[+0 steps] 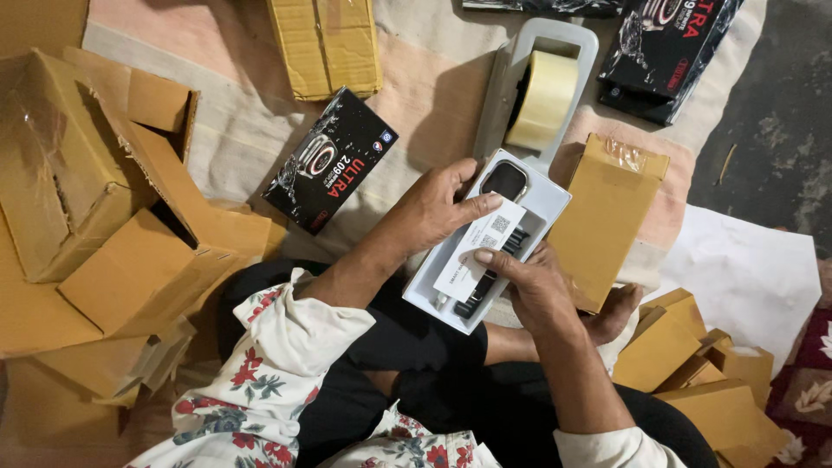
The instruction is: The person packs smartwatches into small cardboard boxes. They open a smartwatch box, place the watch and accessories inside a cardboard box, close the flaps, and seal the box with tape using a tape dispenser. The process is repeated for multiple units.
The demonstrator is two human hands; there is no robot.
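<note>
Floral sleeves [260,381] nearest lens, dark lap below the hands.

Big to small:
- Blanket [234,130] on floor, peach and cream, under everything.
- Open brown cartons [95,208] stacked far left; flat brown boxes [693,364] lower right; one more brown box [325,43] top centre; upright taped one [607,217] just right of the tray.
- White sheet [745,269] right, on dark floor.
- Tape dispenser [542,87], grey, pale roll, above the tray, nearly touching its top edge.
- Black printed boxes: one [329,160] left of the tray, more [663,43] top right.
- White tray [485,247] held over the lap, long axis tilted lower left to upper right.
- Watch [504,180] seated in tray's upper end, dark strap [490,277] running down along the long axis.
- Card [479,247], white with a square code, lying over the strap, same axis as the tray.

Hands:
- Left hand [433,212] wrapped on tray's left edge, thumb flat across the card's top end, pressing it down.
- Right hand [533,286] comes in from lower right, fingers together, forefinger tip on the card's right edge; whether thumb pinches underneath cannot tell.
- Card lies up-left of right hand, directly under left thumb; both touching it, left covers more.
</note>
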